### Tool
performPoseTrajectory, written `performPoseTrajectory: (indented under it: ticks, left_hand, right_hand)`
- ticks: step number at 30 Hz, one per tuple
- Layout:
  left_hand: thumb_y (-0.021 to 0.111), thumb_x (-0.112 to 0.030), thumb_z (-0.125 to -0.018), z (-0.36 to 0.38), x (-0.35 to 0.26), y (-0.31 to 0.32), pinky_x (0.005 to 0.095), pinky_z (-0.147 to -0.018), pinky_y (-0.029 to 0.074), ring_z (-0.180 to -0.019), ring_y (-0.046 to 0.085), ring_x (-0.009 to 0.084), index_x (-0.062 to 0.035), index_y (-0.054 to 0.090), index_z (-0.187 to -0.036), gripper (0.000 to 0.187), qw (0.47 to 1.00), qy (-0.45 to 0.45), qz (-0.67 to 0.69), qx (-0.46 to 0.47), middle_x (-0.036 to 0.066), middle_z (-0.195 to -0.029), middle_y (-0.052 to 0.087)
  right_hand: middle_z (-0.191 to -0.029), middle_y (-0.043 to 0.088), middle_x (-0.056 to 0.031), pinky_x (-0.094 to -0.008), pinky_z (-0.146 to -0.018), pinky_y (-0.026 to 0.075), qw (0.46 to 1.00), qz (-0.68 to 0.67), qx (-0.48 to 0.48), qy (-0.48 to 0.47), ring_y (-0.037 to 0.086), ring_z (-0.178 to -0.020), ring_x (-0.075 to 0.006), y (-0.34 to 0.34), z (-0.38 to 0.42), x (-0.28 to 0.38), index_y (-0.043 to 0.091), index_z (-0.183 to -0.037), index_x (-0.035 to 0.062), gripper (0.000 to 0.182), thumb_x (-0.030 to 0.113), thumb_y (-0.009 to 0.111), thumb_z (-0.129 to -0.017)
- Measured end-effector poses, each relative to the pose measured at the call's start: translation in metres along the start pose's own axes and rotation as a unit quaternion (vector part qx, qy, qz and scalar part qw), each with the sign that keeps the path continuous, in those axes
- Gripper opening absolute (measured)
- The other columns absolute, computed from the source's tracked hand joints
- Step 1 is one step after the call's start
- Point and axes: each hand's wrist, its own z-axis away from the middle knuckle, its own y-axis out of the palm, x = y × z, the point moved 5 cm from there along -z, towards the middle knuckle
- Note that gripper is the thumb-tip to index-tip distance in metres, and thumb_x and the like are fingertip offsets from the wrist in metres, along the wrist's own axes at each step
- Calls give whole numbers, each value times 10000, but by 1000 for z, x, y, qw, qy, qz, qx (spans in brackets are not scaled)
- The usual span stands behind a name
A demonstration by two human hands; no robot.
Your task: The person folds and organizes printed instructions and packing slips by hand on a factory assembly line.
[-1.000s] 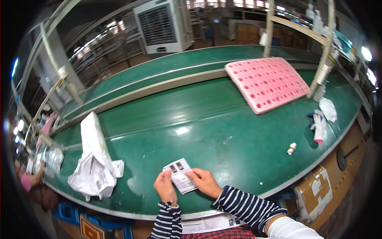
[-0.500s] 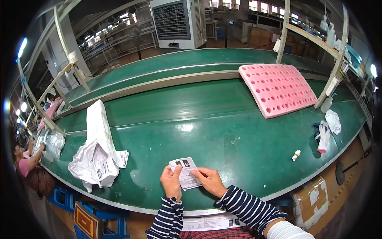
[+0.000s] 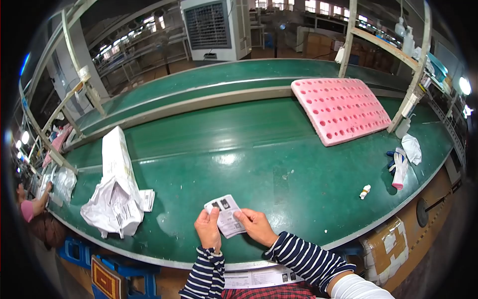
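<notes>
Printed paper, a small folded leaflet point(image 3: 225, 215), is held just above the near edge of the green conveyor table point(image 3: 259, 149), pinched on both sides. The left hand point(image 3: 208, 230) is closed on the leaflet's left edge, thumb on top, and the right hand point(image 3: 256, 226) is closed on its right edge with the fingertips pressed onto the printed face; held this way, the sheet is kept flat and turned up toward the eyes, so that the small pictures on its far end can be seen. Striped sleeves point(image 3: 303, 259) are rested at the table's rim, which steadies both wrists.

To the left, a crumpled white wrapper with a stack of sheets point(image 3: 115, 189) is left within easy reach of the left hand, apparently as the supply pile, and a few flat leaflets point(image 3: 146, 199) lie just beside it. Far to the right, a pink foam tray point(image 3: 341, 107) full of round holes is laid at a tilt against the raised rail. Near the right edge, a small white bottle point(image 3: 365, 191) lies on its side, well apart from the hands, and gloves point(image 3: 400, 167) are set down beyond it. At the far left edge another person's hand point(image 3: 46, 189) is seen on a plastic bag point(image 3: 64, 182).
</notes>
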Motion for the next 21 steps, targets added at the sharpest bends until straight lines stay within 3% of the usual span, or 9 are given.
performPoseTrajectory:
  ticks: [3,5,14,21]
  left_hand:
    - [643,-114,-939,1,2,-6,224,-718,505,-816,641,93,56,625,-1064,212,998,-15,-56,5,72,-955,698]
    - [643,-119,-941,3,3,-1,224,-719,507,-825,642,89,48,631,-1064,208,999,-24,8,25,74,-968,701]
    - [634,-115,-945,9,2,10,223,-766,506,-862,647,98,41,621,-1097,218,997,-44,-31,57,83,-1008,701]
    - [610,-108,-959,9,2,10,233,-792,505,-883,634,94,46,620,-1128,229,996,-43,-31,78,69,-1019,695]
  right_hand:
    - [-855,681,-3,-229,-699,490,999,-48,-9,7,586,-780,-63,1,2,4,669,-1048,-35,279,223,583,-984]
    - [-866,679,-9,-221,-696,489,991,-131,-39,-11,587,-779,-64,5,-1,12,674,-1048,-33,261,205,599,-975]
    - [-903,686,-16,-216,-713,496,993,-95,-21,59,598,-808,-61,-4,-6,7,680,-1084,-23,266,198,660,-938]
    - [-895,692,-16,-216,-707,495,988,-141,-64,14,603,-776,-62,-6,-9,14,695,-1051,-9,237,184,688,-915]
